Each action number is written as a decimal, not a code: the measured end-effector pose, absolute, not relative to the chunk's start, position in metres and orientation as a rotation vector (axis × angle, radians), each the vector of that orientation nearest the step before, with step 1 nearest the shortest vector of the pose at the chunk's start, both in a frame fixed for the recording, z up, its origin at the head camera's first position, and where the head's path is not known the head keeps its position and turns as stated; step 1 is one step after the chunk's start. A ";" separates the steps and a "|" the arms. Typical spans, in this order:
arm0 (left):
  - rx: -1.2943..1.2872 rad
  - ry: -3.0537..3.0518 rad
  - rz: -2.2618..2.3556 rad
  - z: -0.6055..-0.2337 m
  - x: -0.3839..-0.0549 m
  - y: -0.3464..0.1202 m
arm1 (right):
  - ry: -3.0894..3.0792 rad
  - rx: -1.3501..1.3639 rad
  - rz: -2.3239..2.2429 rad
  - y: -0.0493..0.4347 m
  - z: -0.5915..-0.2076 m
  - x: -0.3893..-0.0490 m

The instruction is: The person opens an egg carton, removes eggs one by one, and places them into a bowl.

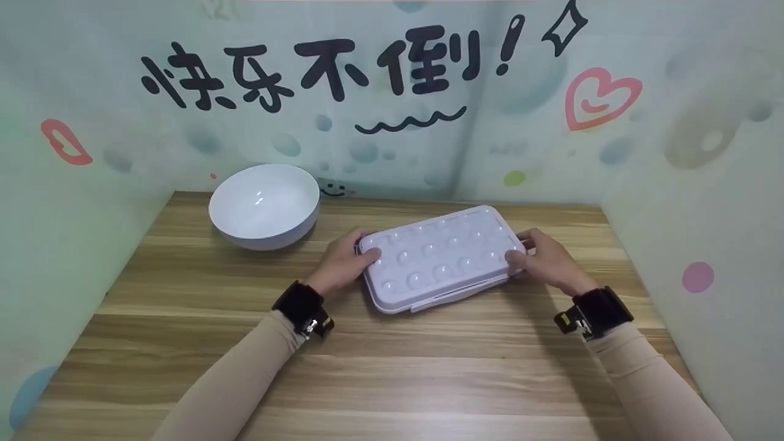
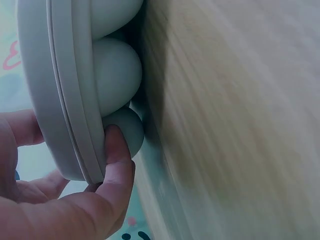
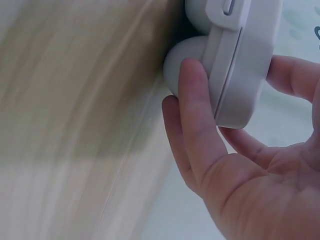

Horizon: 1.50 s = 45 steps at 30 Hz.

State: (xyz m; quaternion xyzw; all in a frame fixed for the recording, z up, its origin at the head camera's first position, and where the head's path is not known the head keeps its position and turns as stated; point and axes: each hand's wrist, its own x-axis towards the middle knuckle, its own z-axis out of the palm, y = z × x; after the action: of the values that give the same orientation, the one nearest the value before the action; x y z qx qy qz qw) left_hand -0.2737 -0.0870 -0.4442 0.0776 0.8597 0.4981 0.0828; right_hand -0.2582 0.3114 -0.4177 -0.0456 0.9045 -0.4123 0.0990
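A pale lavender, lidded ice ball tray [image 1: 441, 250] is held at its two short ends in the middle of the head view. Small domes cover its lid, and a latch strip runs along the near side. My left hand [image 1: 337, 263] grips the left end, thumb on top. Opposite it, my right hand [image 1: 551, 260] grips the right end in the same way. In the left wrist view, round cups [image 2: 117, 75] bulge from the underside, with fingertips against one. The right wrist view shows fingers [image 3: 197, 110] under the other end, beside a clasp. What lies inside is hidden.
A large white bowl [image 1: 263, 205] stands at the back left of the wood-grain table [image 1: 392, 380]. Behind and at both sides hang printed cloth walls [image 1: 392, 159]. Each wrist wears a black strap with a small camera.
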 end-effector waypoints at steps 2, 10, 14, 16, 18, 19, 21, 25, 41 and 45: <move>0.252 2.573 1.476 -0.443 -0.276 -0.082 | 2.708 -0.137 -1.176 0.316 -0.417 -0.253; 0.328 2.599 1.435 -0.441 -0.287 -0.066 | 2.784 -0.133 -1.088 0.332 -0.418 -0.239; 0.349 2.605 1.425 -0.441 -0.291 -0.059 | 2.784 -0.126 -1.065 0.340 -0.419 -0.232; 0.353 2.609 1.427 -0.441 -0.293 -0.056 | 2.772 -0.125 -1.068 0.343 -0.420 -0.229; 0.358 2.610 1.435 -0.441 -0.294 -0.053 | 2.764 -0.126 -1.067 0.346 -0.420 -0.225; 0.359 2.609 1.443 -0.442 -0.295 -0.051 | 2.753 -0.124 -1.078 0.347 -0.420 -0.224; 0.368 2.608 1.450 -0.442 -0.296 -0.049 | 2.735 -0.118 -1.091 0.349 -0.420 -0.220; 0.372 2.607 1.450 -0.442 -0.299 -0.044 | 2.717 -0.085 -1.080 0.352 -0.421 -0.215; 0.444 2.627 1.407 -0.443 -0.302 -0.023 | 2.713 -0.065 -1.094 0.368 -0.423 -0.205; 0.460 2.643 1.381 -0.444 -0.302 -0.019 | 2.713 -0.071 -1.109 0.370 -0.426 -0.204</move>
State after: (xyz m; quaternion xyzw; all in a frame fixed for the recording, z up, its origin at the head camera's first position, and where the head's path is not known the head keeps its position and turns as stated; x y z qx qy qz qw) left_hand -0.3020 -0.0193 -0.4440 0.1521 0.8743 0.4568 0.0619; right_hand -0.2041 0.3703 -0.4257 -0.0241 0.9203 -0.3762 0.1046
